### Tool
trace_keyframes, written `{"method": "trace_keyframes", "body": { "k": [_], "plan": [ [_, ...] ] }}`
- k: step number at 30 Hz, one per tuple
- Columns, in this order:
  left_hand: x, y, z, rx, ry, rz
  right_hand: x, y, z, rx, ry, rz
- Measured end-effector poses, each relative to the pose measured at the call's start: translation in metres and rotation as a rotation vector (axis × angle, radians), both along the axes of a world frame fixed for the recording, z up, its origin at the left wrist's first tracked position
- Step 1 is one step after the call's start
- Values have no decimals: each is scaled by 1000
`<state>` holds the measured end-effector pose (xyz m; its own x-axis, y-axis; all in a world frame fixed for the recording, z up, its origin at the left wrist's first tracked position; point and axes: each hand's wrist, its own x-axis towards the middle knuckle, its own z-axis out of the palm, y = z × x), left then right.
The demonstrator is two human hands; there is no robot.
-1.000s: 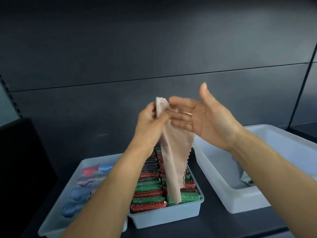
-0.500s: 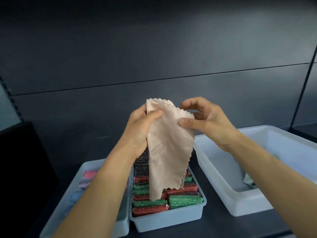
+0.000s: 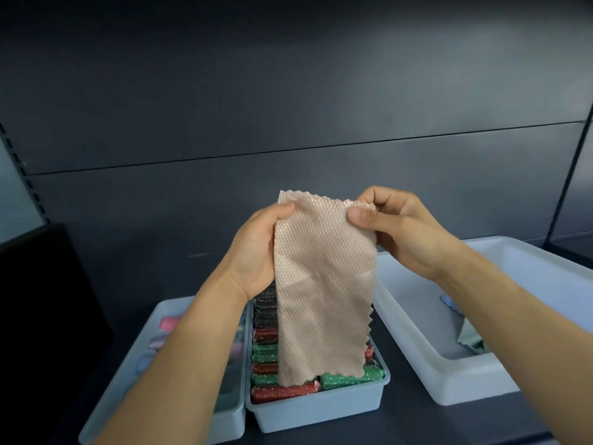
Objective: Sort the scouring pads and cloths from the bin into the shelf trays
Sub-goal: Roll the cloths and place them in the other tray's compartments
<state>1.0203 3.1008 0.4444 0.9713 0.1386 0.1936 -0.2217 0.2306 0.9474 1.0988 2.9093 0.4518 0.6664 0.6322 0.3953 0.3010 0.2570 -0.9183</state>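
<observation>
since a second ago the right hand (image 3: 398,232), then flat and open against the fabric, has closed on the top right corner, and the beige cloth (image 3: 321,284) that hung as a narrow twisted strip is now spread flat between two hands. the left hand (image 3: 256,248) grips the top left edge, thumb pressed on the front and fingers hidden behind it; the right hand pinches its corner between thumb and curled fingers.

the cloth hangs in the air above the middle tray (image 3: 321,409), its zigzag lower hem just in front of the rows of red, green and black scouring pads (image 3: 349,379) packed there. whether the hem touches them cannot be told. to the left, touching that tray, stands the left tray (image 3: 224,419) holding pale folded cloths (image 3: 168,324), largely hidden by the forearm. to the right, set apart, is the white bin (image 3: 449,380), with at least one crumpled greenish cloth (image 3: 468,338) left in it.

the cloth looks light, thin and limp, with a waffled weave that should give the fingers purchase. it will sag wherever it is not held, so the two top corners are the places to keep hold of for folding before it goes to the left tray.
</observation>
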Motion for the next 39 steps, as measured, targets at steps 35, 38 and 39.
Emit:
{"method": "trace_keyframes", "body": {
  "k": [35, 38, 39],
  "plan": [
    [2, -23, 11, 409, -291, 256, -29, 35, 36, -21, 105, -300],
    [7, -12, 12, 465, -307, 310, -27, 33, 36, -89, -14, -322],
    [8, -7, 15, 474, -306, 311, -25, 32, 34, -88, -103, -371]
  ]
}}
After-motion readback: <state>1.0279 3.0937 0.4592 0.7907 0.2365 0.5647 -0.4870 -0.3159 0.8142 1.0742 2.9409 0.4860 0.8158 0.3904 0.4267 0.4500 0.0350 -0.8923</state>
